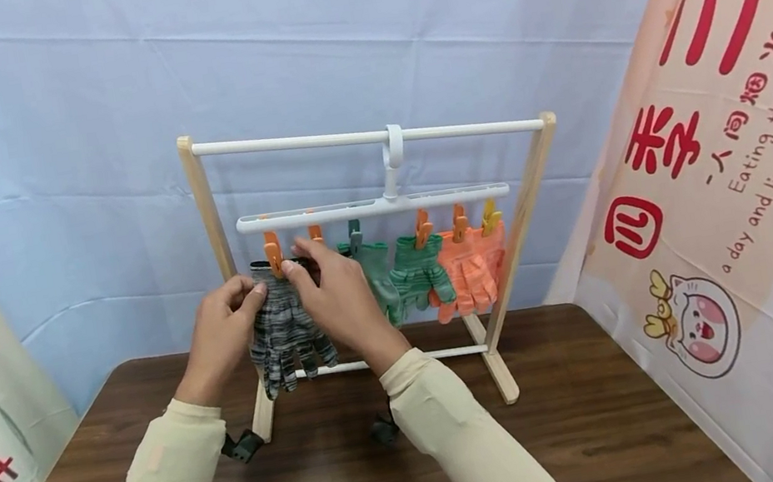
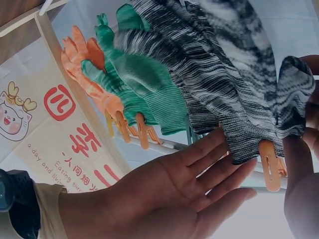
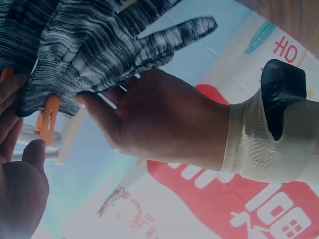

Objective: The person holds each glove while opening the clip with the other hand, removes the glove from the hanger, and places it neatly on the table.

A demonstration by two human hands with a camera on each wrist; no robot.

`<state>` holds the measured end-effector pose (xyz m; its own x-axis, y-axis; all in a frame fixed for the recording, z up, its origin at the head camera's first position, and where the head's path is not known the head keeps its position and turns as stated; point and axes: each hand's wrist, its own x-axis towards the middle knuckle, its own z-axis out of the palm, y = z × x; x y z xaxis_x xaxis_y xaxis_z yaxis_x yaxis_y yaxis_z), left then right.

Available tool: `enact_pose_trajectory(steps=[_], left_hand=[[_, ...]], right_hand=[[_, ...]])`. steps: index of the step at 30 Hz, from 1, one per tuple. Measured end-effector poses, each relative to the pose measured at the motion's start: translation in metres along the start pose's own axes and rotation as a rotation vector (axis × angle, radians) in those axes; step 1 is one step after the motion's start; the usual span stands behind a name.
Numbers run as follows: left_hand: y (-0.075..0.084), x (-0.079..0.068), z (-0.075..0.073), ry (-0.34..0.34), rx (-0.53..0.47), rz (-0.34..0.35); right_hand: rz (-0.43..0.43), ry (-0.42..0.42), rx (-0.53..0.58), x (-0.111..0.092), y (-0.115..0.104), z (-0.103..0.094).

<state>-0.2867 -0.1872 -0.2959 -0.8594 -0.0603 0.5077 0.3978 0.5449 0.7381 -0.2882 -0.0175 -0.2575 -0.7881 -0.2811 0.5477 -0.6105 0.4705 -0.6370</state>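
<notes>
A black-and-grey striped knit glove (image 1: pixel 282 325) hangs fingers-down from an orange clothespin (image 1: pixel 274 259) at the left end of a white hanger (image 1: pixel 322 216). My left hand (image 1: pixel 221 322) pinches the glove's outer edge just below the cuff, thumb in front and fingers behind, as the right wrist view shows. My right hand (image 1: pixel 342 294) is at the cuff's other side, its fingers extended and thumb apart, close beside the clothespin. In the left wrist view, a second striped glove (image 2: pixel 154 50) hangs behind; my right hand mostly hides it in the head view.
Green gloves (image 1: pixel 417 270) and orange gloves (image 1: pixel 472 278) hang farther right from more clothespins. The hanger hooks over the top bar (image 1: pixel 310 142) of a wooden-legged rack (image 1: pixel 524 227) on a brown table (image 1: pixel 573 414). Printed cloth (image 1: pixel 719 138) hangs at the right.
</notes>
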Motion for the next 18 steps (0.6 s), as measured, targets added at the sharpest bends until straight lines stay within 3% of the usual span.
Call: enact_pose_trajectory(steps=[9,18], left_hand=[[-0.002,-0.002,0.0,-0.051,0.0,0.013],[0.0,-0.002,0.001,-0.027,0.042,0.029]], right_hand=[[-0.004,0.023,-0.022,0.009,-0.004,0.002],[-0.003,0.073,-0.065,0.012,-0.008,0.001]])
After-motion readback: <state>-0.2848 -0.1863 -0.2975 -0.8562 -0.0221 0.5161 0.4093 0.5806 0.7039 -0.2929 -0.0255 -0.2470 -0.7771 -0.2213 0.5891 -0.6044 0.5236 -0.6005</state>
